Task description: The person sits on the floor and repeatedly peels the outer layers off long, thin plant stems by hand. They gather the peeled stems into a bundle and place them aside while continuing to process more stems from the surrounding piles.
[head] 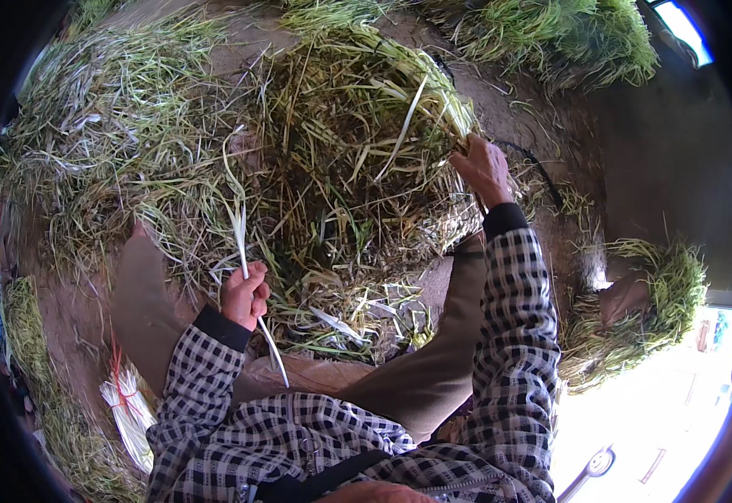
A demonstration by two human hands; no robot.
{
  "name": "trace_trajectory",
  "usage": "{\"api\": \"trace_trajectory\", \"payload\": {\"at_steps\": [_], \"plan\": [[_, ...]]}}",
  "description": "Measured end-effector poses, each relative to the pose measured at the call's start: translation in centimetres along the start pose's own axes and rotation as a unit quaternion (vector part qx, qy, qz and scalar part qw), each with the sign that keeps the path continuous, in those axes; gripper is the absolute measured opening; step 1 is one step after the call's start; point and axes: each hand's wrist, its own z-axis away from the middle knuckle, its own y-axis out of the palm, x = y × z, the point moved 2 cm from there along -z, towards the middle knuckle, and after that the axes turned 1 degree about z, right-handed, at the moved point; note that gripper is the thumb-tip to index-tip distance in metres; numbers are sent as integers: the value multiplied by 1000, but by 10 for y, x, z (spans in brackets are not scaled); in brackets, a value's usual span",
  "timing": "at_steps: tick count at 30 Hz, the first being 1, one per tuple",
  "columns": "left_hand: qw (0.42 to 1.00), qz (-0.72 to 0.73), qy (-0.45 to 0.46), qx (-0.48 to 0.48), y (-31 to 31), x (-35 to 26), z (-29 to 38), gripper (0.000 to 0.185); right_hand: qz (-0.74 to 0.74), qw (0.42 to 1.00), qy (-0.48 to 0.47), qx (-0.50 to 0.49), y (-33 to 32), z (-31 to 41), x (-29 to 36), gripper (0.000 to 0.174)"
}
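Note:
In my left hand (244, 297) is a single long plant stalk (241, 236), held upright in front of my lap. Its white stem hangs below my fist and its pale green leaves spread above. My right hand (484, 168) reaches out to the far right of a leafy heap. Its fingers are closed around the near end of a thick bunch of pale green stalks (444, 104), which curves away along the heap's edge. Loose leaves and dry stems (341, 188) lie heaped between my legs.
A bundle of white stems (128, 412) tied with red string lies by my left leg. More leaf piles lie at the left (108, 113), the far right (548, 41) and the near right (649, 308). A dark strap (536, 166) lies beyond my right hand.

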Motion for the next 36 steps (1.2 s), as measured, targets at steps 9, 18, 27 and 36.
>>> {"api": "trace_trajectory", "payload": {"at_steps": [9, 18, 27, 36], "plan": [[1000, 1, -5, 2, -9, 3, 1, 10, 27, 999, 11, -23, 35, 69, 43, 42], [1000, 7, 1, 22, -20, 1, 8, 7, 37, 987, -35, -154, 35, 109, 88, 11], [999, 27, 19, 39, -30, -1, 14, 7, -398, 910, 115, -12, 99, 221, 180, 11], [993, 21, 110, 35, -50, 0, -1, 6, -432, 857, 33, 278, 119, 312, 255, 21]]}}
